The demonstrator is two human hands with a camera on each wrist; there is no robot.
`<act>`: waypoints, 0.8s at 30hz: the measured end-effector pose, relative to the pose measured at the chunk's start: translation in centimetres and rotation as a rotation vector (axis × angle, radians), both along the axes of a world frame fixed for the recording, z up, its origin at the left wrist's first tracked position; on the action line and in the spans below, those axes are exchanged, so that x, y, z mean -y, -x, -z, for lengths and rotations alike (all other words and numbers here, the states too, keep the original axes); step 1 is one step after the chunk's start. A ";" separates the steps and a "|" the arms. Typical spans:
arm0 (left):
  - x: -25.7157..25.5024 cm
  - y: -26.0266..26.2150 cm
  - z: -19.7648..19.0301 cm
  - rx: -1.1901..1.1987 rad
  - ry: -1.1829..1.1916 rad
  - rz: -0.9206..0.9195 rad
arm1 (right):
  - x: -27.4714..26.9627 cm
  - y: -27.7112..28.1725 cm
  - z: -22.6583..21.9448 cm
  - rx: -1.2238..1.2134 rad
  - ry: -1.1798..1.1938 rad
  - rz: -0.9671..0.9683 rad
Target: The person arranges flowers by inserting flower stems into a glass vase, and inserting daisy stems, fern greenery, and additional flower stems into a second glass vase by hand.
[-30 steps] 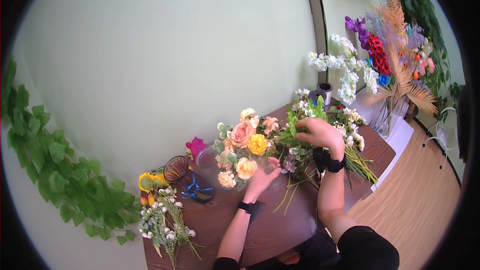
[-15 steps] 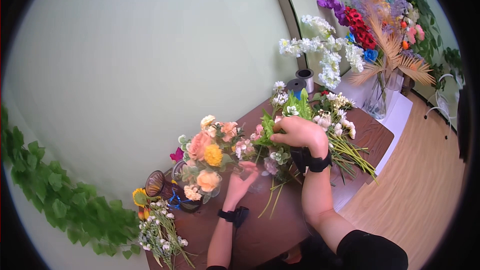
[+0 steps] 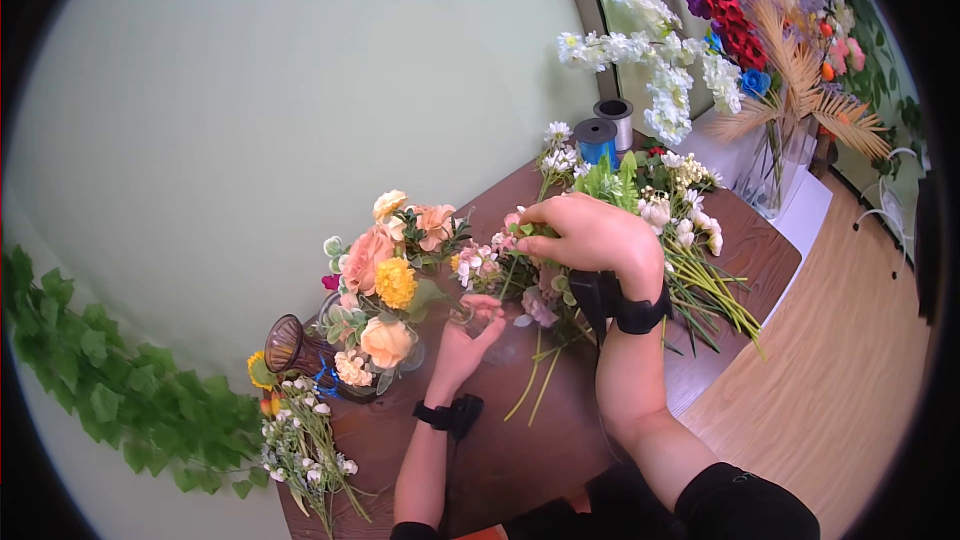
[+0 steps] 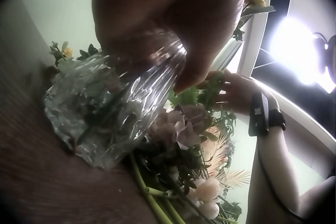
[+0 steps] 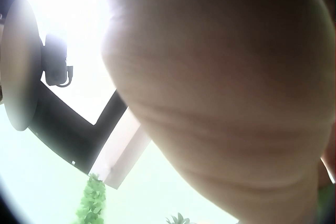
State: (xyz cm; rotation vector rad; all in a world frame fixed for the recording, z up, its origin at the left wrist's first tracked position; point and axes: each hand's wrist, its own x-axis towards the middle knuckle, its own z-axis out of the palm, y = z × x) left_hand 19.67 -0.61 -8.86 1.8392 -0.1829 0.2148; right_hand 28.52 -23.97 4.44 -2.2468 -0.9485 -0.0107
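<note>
My left hand (image 3: pixel 465 345) grips gathered clear plastic wrap (image 4: pixel 113 108) beneath a bouquet of peach and yellow flowers (image 3: pixel 385 285). In the left wrist view the wrap bunches together under the fingers and flares out over the brown table. My right hand (image 3: pixel 590 235) is bent over at the wrist, its fingertips pinching a green stem (image 3: pixel 509 278) just right of the bouquet. Pink and mauve flowers (image 3: pixel 540 307) sit below that hand, and a bright green fern (image 3: pixel 608 180) shows behind its knuckles. The right wrist view is mostly filled by the palm, hiding the fingertips.
White flowers with long green stems (image 3: pixel 715 295) lie at the right of the table (image 3: pixel 530 480). Blue and silver ribbon spools (image 3: pixel 597 143) stand at the back. On the left are a dark glass vase (image 3: pixel 290 345) and small white flowers (image 3: pixel 310 440). A tall clear vase (image 3: pixel 775 175) holds mixed flowers.
The bouquet and left hand have shifted left, away from the right hand. The right fingers have moved off the fern's leaves toward a green stem. The head view has turned slightly.
</note>
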 end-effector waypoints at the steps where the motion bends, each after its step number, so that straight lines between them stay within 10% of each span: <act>1: 0.0 0.1 0.1 -0.002 0.008 0.000 | 0.0 0.0 0.0 -0.017 0.027 0.014; 24: -0.1 -0.4 0.6 0.065 0.117 0.071 | 1.0 4.3 -3.8 0.237 -0.724 0.150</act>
